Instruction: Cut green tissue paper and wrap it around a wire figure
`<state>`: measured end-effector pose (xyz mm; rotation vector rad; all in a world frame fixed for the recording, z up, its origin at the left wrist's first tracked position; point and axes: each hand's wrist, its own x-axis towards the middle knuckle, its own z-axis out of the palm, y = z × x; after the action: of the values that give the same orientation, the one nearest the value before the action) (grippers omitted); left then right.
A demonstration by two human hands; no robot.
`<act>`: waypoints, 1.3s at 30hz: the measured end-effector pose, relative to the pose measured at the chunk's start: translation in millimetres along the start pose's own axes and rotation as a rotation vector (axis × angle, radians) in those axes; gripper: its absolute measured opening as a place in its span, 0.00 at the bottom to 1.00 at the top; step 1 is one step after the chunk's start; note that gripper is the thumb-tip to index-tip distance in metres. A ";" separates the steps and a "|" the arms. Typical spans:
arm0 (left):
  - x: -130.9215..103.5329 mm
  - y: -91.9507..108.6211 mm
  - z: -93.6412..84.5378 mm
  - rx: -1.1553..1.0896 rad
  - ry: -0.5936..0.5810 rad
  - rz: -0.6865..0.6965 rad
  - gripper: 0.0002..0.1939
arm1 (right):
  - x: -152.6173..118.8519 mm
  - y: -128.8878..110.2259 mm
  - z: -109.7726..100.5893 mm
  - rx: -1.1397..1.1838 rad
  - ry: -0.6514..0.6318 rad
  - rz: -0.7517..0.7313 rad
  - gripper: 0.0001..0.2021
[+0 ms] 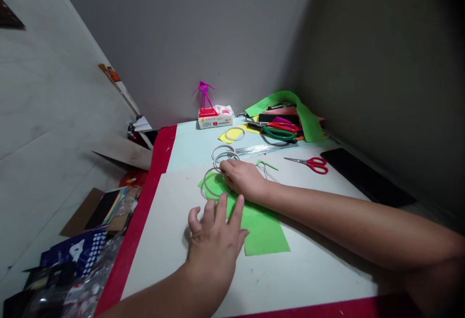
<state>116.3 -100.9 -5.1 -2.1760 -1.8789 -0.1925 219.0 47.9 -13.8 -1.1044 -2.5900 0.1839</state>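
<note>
My right hand (242,178) is closed, fingertips pinched at the right edge of a thin pale ring (205,182). The ring stands tilted over a green sheet (267,233); part of it is hidden behind my fingers. My left hand (216,233) is open, fingers spread, above the near left part of the sheet, its fingertips close to the ring's lower edge. Just beyond my right hand lie other pale rings (224,149), beside a bundle of thin silvery wires (265,150). A bent green piece (267,165) with thin twisted wire is to the right.
Red-handled scissors (315,165) and a black flat object (363,175) lie at the right. Behind are green-handled scissors (279,134), a green strip (307,119), yellow paper with a ring (234,134), and a small box (215,118) with a pink figure (204,92).
</note>
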 end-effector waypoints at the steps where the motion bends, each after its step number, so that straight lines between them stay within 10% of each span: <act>1: 0.2 0.1 0.8 -0.005 0.004 0.010 0.22 | -0.6 0.2 1.2 0.008 0.008 -0.003 0.11; 15: 3.3 -3.4 -1.3 -0.084 -0.094 0.033 0.17 | -7.1 24.8 -45.9 0.224 0.119 0.063 0.09; 25: 5.4 -4.7 -1.3 -0.106 -0.131 0.046 0.18 | -84.9 20.7 -77.1 0.130 -0.245 0.116 0.06; 39: 2.4 -1.9 1.2 -0.098 -0.091 0.015 0.17 | 11.2 28.3 -35.2 -0.050 -0.094 -0.186 0.07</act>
<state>114.8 -98.0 -5.3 -2.2996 -1.9386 -0.1899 242.9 75.3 15.3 -0.8839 -2.7763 0.1304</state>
